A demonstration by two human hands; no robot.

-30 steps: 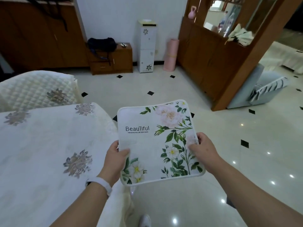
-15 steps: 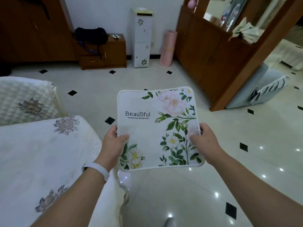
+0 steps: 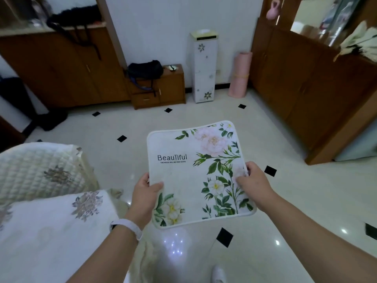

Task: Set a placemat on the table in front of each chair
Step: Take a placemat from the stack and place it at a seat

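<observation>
I hold a square white placemat (image 3: 195, 172) printed with flowers and the word "BeauTiful" flat in the air over the tiled floor. My left hand (image 3: 143, 196) grips its left edge, thumb on top. My right hand (image 3: 254, 183) pinches its right edge. The table (image 3: 40, 237), under a white cloth with grey flower motifs, lies at the lower left, beside the placemat and not under it. A chair (image 3: 36, 170) with a quilted cream cover stands at the table's far side.
A low wooden cabinet (image 3: 161, 88) with a dark bag on it, a tall white box (image 3: 204, 66) and a pink roll (image 3: 239, 76) stand by the far wall. A wooden partition (image 3: 310, 82) runs along the right. Glossy floor with black diamonds stretches ahead.
The view has swung forward and right; the table and chair now sit further left and lower. Both hands keep the same hold on the placemat, carried along past the table corner.
</observation>
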